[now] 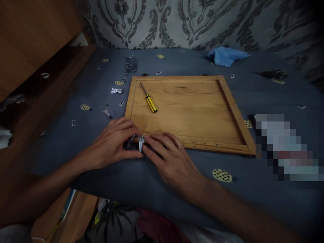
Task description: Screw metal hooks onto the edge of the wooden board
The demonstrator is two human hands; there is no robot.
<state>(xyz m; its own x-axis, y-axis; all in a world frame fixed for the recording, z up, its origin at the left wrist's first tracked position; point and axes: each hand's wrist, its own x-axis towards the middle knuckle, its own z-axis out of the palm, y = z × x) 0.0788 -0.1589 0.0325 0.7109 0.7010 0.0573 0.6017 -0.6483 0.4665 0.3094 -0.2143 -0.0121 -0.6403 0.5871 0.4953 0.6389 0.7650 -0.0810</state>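
A shiny metal cabinet hinge [140, 144] sits at the near left part of the wooden frame panel [194, 101]. My left hand [111, 143] grips it between thumb and index finger, with a darker part of the metal inside the curve of the fingers. From the other side, the thumb and index fingertips of my right hand [172, 158] pinch at the hinge, while its other fingers rest on the panel's near rail. Small dark holes run along that rail. Inside the frame lies a yellow and black screwdriver [151, 103], its shaft pointing away to the left.
Left of the panel lie a metal hinge piece [116, 90], another hinge part [107, 113] and a small screw [106, 105]. Further back are dark metal parts [131, 65] and a blue cloth [225, 56]. A blurred-out object [288, 148] lies right, on the patterned dark cover [182, 189].
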